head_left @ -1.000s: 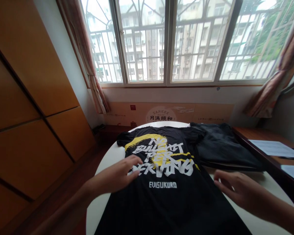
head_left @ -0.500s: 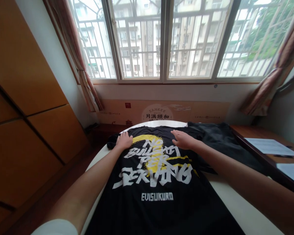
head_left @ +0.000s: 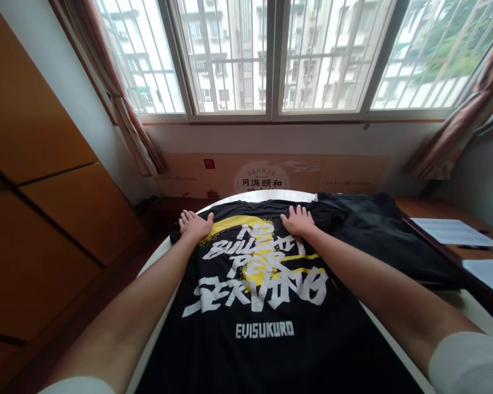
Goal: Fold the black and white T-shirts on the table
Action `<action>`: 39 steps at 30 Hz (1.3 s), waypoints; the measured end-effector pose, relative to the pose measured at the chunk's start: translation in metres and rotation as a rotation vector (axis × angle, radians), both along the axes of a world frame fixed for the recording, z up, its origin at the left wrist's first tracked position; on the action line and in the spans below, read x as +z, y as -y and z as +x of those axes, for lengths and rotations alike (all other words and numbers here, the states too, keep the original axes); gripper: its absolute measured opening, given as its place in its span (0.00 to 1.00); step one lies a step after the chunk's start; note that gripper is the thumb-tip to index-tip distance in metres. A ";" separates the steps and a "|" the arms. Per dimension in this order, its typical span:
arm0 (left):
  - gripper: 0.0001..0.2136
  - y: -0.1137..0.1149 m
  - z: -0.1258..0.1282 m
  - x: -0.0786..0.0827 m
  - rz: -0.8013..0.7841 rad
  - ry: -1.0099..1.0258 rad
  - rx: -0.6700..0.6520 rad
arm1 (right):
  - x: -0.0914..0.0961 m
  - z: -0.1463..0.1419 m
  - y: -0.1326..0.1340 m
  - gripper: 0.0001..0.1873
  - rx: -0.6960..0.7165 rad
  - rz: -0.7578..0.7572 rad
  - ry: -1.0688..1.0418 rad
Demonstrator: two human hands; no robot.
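A black T-shirt with large white lettering and yellow print lies spread over a round white table, its collar end toward the window. My left hand rests on the shirt near its left shoulder, fingers apart and pointing away from me. On the other side of the print, my right hand lies on the fabric near the right shoulder, fingers spread. Neither hand grasps the cloth. The shirt's lower hem runs out of view at the bottom.
Another black garment lies at the table's right edge. Beyond it, a brown desk bears paper sheets and a dark pen. A printed cardboard panel stands under the window; a wooden cabinet is at left.
My right hand has come down flat onto the shirt, its fingers now spread. My left hand has shifted slightly outward to the left. The view has tilted downward a little.
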State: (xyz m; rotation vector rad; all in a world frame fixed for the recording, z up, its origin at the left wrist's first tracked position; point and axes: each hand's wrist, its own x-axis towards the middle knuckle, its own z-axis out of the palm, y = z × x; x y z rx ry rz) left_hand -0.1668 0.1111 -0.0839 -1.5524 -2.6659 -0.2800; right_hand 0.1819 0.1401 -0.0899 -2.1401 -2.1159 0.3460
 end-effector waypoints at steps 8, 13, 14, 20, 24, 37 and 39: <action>0.32 -0.027 0.115 -0.006 -0.101 0.001 -0.775 | -0.002 -0.063 0.000 0.37 0.292 0.042 -0.039; 0.32 -0.052 0.126 -0.009 -0.076 0.094 -0.582 | -0.005 -0.058 -0.019 0.36 0.223 0.023 -0.046; 0.32 -0.056 0.124 -0.009 -0.071 0.099 -0.557 | -0.004 -0.055 -0.023 0.36 0.197 0.022 -0.047; 0.34 -0.069 0.123 -0.009 -0.030 0.094 -0.446 | -0.003 -0.063 -0.036 0.37 0.120 0.024 -0.055; 0.39 -0.069 0.120 -0.012 -0.063 0.066 -0.527 | -0.004 -0.080 -0.038 0.38 0.210 0.035 -0.066; 0.32 -0.065 0.086 -0.007 -0.026 0.093 -0.388 | -0.005 -0.033 -0.050 0.39 0.068 0.014 0.008; 0.30 -0.064 0.074 -0.005 -0.010 0.066 -0.410 | -0.004 -0.023 -0.045 0.40 0.061 0.005 0.039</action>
